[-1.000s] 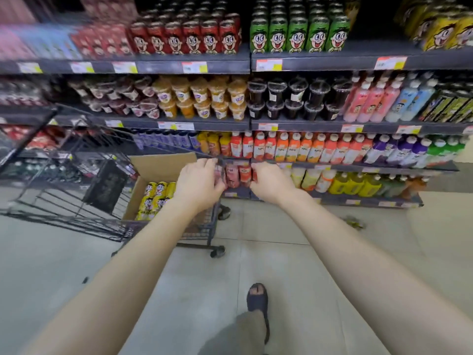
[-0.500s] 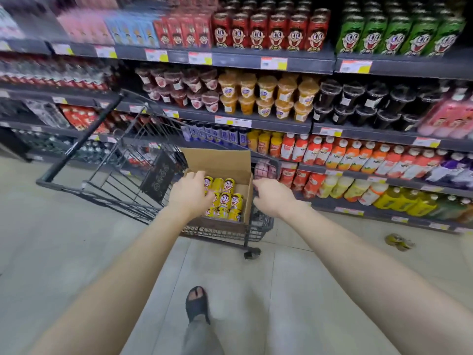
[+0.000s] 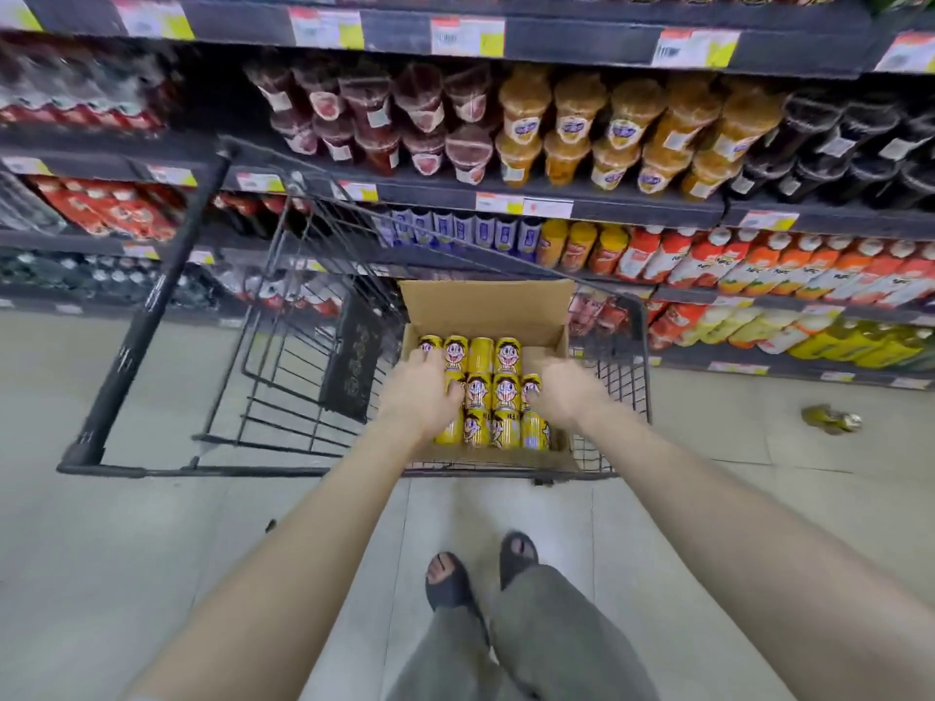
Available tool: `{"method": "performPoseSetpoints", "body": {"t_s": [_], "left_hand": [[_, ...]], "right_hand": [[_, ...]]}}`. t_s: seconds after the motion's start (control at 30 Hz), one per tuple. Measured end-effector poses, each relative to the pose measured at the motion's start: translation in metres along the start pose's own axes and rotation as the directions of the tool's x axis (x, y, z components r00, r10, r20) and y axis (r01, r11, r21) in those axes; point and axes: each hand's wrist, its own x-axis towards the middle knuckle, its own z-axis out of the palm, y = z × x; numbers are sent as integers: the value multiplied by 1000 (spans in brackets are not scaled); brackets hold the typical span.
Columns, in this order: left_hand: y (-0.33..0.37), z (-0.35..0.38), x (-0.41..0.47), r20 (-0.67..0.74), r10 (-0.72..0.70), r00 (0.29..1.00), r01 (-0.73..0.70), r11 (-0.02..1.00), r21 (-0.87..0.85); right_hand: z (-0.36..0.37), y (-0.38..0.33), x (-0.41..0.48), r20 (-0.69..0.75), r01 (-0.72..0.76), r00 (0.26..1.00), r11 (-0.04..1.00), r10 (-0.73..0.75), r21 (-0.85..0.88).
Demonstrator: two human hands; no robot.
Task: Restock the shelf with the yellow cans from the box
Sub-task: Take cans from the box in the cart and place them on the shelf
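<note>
**Both hands down in the box of yellow cans**

At the centre of the frame an open cardboard box point(image 3: 485, 308) sits in the right end of a black wire shopping cart point(image 3: 152, 316), its back flap standing up. Inside it the yellow cans point(image 3: 493, 392) lie packed in rows, their cartoon-face labels turned upward.

The left hand point(image 3: 420, 392) rests palm-down on the left side of the cans, fingers spread over the nearest ones. The right hand point(image 3: 564, 389) lies over the right side of the box, its fingers curled down beside the rightmost can. Both hands touch the cans, but the fingers are partly hidden and blurred, so I cannot tell whether either grip has closed round a can or merely rests on top.

Behind the cart, across the upper half of the frame, runs the shelf point(image 3: 506, 43) unit with dark boards and yellow-and-white price tags. Its upper row holds red, orange and dark lidded cups point(image 3: 571, 129); the row below holds blue cans and orange-and-white bottles point(image 3: 759, 265); green and yellow bottles stand lowest at the right.

On the pale tiled floor point(image 3: 126, 574) at the right edge lies a small yellowish object point(image 3: 830, 419), well apart from the cart. At the bottom centre the person's grey trouser legs and dark open-toed sandals point(image 3: 448, 581) show just behind the cart.
</note>
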Motion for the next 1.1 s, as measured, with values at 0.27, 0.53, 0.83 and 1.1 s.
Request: {"method": "performPoseSetpoints", "body": {"t_s": [0.27, 0.53, 0.83, 1.1], "left_hand": [[-10, 21, 80, 166, -38, 985, 52, 995, -83], [1, 70, 154, 279, -194, 940, 250, 952, -179], [23, 181, 187, 414, -236, 879, 352, 907, -230], [30, 267, 226, 453, -255, 854, 432, 833, -345]], "right_hand": [[12, 22, 87, 135, -134, 984, 982, 116, 131], [52, 63, 164, 267, -287, 939, 924, 219, 253], [124, 77, 218, 316, -413, 894, 856, 317, 312], [197, 93, 259, 392, -630, 776, 610, 494, 480]]}}
